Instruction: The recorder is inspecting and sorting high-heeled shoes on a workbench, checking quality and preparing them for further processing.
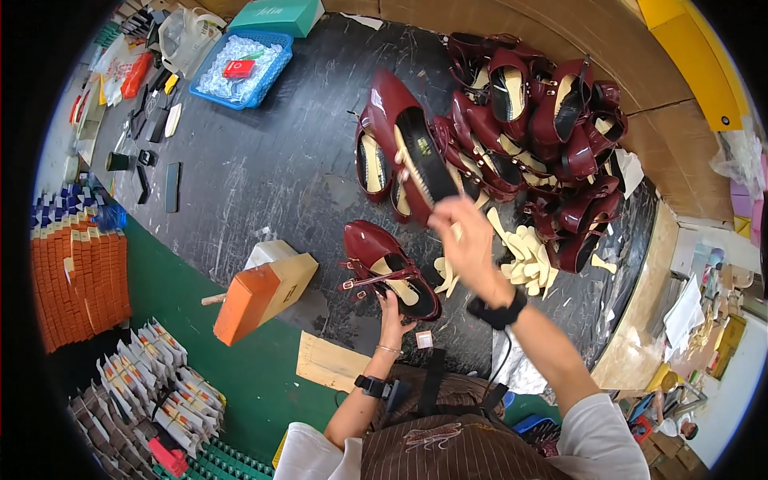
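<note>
Your right hand gripped a maroon shoe, raised, its long axis running toe-up toward the counter's far edge. Your left hand closed on a second shoe lying toe-left, with the shoe pile crowding the right.

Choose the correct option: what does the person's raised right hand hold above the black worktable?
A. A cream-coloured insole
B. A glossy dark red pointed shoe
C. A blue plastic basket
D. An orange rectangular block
B: the right hand grips a glossy dark red pointed shoe lifted over the black worktable, while the left hand touches another dark red strapped shoe lying on the table.
</note>
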Motion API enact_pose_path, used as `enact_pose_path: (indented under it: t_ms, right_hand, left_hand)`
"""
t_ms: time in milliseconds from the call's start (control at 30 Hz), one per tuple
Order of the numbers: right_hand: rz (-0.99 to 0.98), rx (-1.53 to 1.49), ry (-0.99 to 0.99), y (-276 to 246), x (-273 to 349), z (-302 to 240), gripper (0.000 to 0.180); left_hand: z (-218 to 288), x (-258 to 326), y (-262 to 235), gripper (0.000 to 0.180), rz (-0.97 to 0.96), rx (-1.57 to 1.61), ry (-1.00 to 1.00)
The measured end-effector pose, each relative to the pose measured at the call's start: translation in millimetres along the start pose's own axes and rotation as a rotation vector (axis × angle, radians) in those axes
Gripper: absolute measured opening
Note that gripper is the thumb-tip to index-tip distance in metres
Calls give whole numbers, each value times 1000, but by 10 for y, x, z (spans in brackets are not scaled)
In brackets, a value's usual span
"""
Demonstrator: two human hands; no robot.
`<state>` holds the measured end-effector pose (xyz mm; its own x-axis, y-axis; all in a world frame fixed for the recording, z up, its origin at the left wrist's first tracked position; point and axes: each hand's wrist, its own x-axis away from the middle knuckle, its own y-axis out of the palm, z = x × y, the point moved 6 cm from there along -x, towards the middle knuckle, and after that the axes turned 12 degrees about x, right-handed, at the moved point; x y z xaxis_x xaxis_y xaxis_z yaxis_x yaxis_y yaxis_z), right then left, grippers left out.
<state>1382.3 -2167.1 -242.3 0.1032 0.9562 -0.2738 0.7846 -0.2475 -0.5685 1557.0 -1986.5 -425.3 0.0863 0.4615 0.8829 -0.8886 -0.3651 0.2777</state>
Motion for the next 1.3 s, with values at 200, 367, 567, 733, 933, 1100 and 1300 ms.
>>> enact_pose_path:
  t_ms: [200, 367, 567, 733, 933, 1100, 1300]
  right_hand:
    - [-156, 268, -288, 248, 1359, -335, 31]
    - [-381, 317, -171, 450, 1751, -179, 12]
    - [-221, 77, -70, 148, 592, -116, 15]
    - [-372, 372, -44, 889, -232, 202, 31]
    - [-498, 613, -154, 1524, -250, 587, 30]
    - [-210, 151, -167, 1067, -286, 204, 15]
    - [-201, 436, -158, 776, -22, 405, 10]
  left_hand:
    - [-38, 78, -6, 93, -385, 157, 78]
    - [-171, 75, -244, 78, -387, 95, 107]
    - [213, 144, 158, 71, -56, -92, 73]
    - [-99, -140, -20, 46, -23, -254, 306]
    - [-236, -155, -50, 47, 121, 34, 300]
    - [23, 60, -297, 44, 85, 98, 325]
    - [376, 151, -609, 40, 87, -67, 354]
